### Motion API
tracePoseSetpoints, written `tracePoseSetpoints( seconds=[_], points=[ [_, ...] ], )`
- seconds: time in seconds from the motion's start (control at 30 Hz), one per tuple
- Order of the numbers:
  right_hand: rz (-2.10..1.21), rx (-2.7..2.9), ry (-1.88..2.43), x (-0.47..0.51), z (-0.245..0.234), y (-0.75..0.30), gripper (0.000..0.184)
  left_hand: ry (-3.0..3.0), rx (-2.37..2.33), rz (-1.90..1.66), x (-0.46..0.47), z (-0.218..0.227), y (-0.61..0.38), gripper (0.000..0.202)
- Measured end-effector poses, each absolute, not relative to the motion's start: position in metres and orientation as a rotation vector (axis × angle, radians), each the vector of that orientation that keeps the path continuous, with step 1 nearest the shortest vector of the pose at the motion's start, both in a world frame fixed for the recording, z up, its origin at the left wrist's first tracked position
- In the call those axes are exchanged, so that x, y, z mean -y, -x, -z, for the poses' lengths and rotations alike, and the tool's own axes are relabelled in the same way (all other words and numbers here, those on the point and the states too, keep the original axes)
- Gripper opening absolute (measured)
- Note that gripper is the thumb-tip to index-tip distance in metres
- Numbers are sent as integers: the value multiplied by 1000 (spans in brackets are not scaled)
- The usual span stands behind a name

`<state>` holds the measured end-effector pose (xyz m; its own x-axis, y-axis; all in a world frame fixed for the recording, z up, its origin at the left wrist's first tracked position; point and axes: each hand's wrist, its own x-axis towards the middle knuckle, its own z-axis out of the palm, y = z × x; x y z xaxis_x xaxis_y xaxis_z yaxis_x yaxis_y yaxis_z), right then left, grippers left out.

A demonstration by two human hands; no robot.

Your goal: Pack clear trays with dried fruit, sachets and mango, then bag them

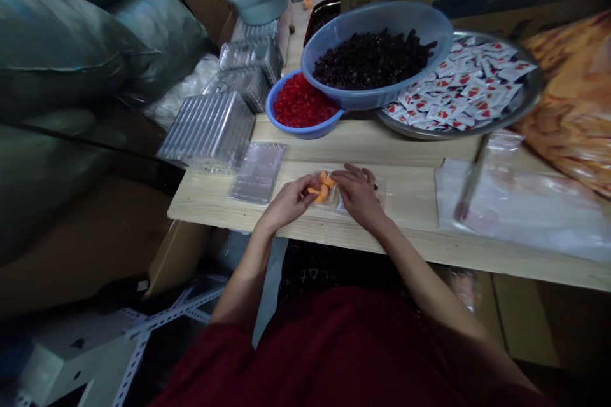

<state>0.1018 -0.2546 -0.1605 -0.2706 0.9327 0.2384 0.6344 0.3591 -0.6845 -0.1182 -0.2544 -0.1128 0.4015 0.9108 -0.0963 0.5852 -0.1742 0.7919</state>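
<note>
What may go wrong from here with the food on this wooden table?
The small orange pieces between the bare left hand and right hand might slip onto the pale wooden board. The wide blue plastic bowl of dark dried fruit seems to lean over the smaller blue bowl of red pieces, so it might tip.

"where are the hands?"

"close together in front of the body, the left hand point(289, 203) and right hand point(358, 196) facing inward, palms down."

"fingers?"

"curled downward, the right hand's fingers point(356, 173) reaching toward the left's."

"and the arms?"

"bare, the left forearm point(243, 273) and right forearm point(420, 267) angling in from either side, wrists slightly bent."
</note>
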Motion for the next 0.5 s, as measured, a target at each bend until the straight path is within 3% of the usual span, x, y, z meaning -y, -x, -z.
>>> tracePoseSetpoints(
  seconds=[0.2, 0.5],
  points=[
    [-547, 2255, 1368, 245, 173, -94, 50, -2203, -1220, -327, 241, 113, 106, 22],
    [-582, 2118, 1307, 250, 168, -90, 37, -2316, -1587, -492, 255, 147, 94, 17]
  ],
)
